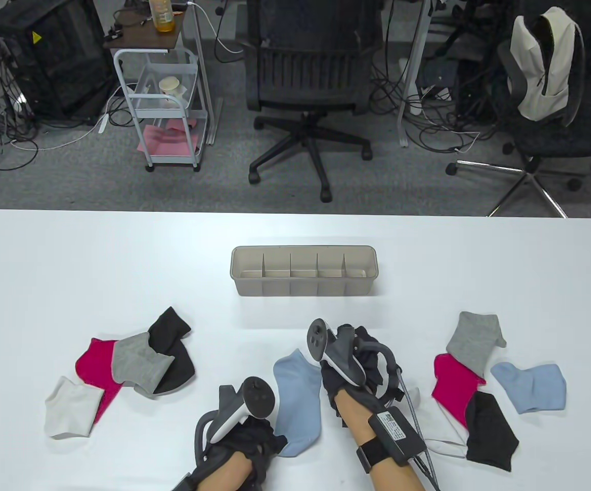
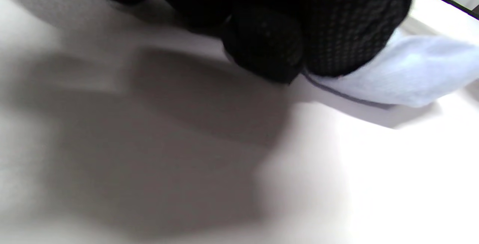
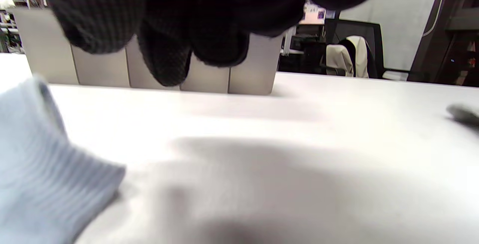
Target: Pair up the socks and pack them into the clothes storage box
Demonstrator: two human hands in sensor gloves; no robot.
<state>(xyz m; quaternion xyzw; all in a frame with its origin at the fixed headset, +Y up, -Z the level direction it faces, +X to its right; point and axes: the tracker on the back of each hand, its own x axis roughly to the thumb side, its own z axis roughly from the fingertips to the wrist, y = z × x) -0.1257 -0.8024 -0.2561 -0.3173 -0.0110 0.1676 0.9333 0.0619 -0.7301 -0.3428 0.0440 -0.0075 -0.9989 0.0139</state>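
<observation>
At the near edge of the table point(image 1: 70, 245), two gloved hands flank a light blue sock point(image 1: 297, 404) lying flat at the 6 o'clock position. Left hand point(image 1: 246, 434): its fingertips point(image 2: 264, 45) press down on the sock's near end; the fingers appear bent over the fabric, but whether they pinch it cannot be told. Right hand point(image 1: 349, 365): it sits just beside the sock's far end at 1 o'clock from it, fingers point(image 3: 164, 55) hanging loosely curled above the table surface and gripping nothing.

Left cluster, at 9 o'clock from the hands: a white sock point(image 1: 70, 407), a magenta sock point(image 1: 94, 365), a grey sock point(image 1: 139, 364) and a black sock point(image 1: 172, 348), overlapping one another.

Right cluster, at 3 o'clock: a second grey sock point(image 1: 474, 340) overlapping a second magenta sock point(image 1: 454, 386), a second black sock point(image 1: 490, 432) below these, a second light blue sock point(image 1: 533, 386) just beside them, and a second white sock point(image 1: 441, 424) partly hidden beneath the right forearm and the other socks.

Farther back, at 12 o'clock: the clothes storage box point(image 1: 304, 289), beige, divided into five compartments, holding no socks.

Beyond the table: an office chair point(image 1: 313, 76), a white cart point(image 1: 165, 102) and a second chair carrying a backpack point(image 1: 543, 64).
</observation>
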